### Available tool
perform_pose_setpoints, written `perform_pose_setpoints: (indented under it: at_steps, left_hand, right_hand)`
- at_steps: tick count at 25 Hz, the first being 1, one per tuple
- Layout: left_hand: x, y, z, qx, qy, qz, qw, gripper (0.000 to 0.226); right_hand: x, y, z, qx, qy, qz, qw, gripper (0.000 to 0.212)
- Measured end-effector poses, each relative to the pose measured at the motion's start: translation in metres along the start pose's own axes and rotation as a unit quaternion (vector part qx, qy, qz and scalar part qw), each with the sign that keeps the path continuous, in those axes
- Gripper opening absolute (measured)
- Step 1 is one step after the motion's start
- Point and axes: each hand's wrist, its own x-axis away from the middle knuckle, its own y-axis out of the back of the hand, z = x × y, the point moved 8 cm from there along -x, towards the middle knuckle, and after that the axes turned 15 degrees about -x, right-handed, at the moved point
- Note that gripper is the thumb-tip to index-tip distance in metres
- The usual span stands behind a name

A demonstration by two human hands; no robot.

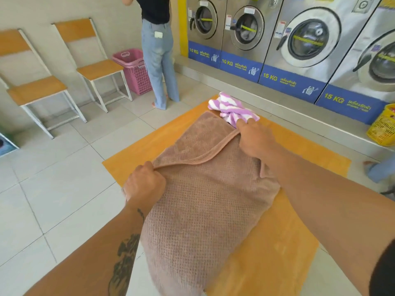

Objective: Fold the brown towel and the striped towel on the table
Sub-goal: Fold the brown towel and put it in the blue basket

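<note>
Brown waffle-weave towel (205, 199): it lies lengthwise down my orange table top (299, 210), partly doubled over. Its near end hangs past the near edge, and a hemmed edge runs diagonally between my two hands.
Left hand (144, 184): near left, knuckles up, my fingers curled tight around the hem.
Right hand (254, 142): farther and to the right. My fingers and thumb are clamped on the same hem at its far end, with the fingertips hidden under my hand.
Purple-and-white striped towel (233, 110): crumpled in a heap at the table's far end, just beyond my right hand, touching the brown towel.
Far right: a row of steel washing machines (310, 37) and a yellow basket (382, 129).
Far left: two orange-seated chairs (94, 67), a pink laundry basket (136, 69) and a person in jeans (159, 60).
</note>
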Motion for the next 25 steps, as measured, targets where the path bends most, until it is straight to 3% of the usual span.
perform_pose_setpoints:
  at_steps: [3,8,11,15,19,22,25]
  left_hand:
    - [-0.051,-0.019,0.032,-0.003,0.039,0.018,0.999,0.014]
    - [-0.101,-0.059,0.056,-0.013,0.068,0.105,0.992,0.029]
    - [-0.111,-0.082,0.042,-0.013,0.022,0.153,0.988,0.035]
    - [-0.11,-0.1,0.017,-0.005,-0.066,0.191,0.979,0.038]
    - [-0.121,-0.092,0.036,0.041,-0.005,0.138,0.99,0.025]
    - [-0.124,-0.092,0.061,0.011,0.069,0.16,0.985,0.027]
    - [-0.123,-0.091,0.056,-0.098,0.057,0.146,0.983,0.048]
  right_hand:
    - [-0.06,-0.016,0.022,0.044,0.022,0.03,0.998,0.047]
    - [-0.137,-0.061,0.065,0.056,0.098,0.063,0.992,0.039]
    - [-0.153,-0.104,0.088,0.039,0.14,0.103,0.984,0.03]
    - [-0.155,-0.134,0.098,0.043,0.123,0.134,0.982,0.026]
    - [-0.179,-0.112,0.113,0.034,0.158,0.067,0.985,0.026]
    - [-0.193,-0.111,0.106,0.05,0.099,0.052,0.992,0.036]
    - [-0.176,-0.133,0.082,0.082,-0.006,0.125,0.989,0.057]
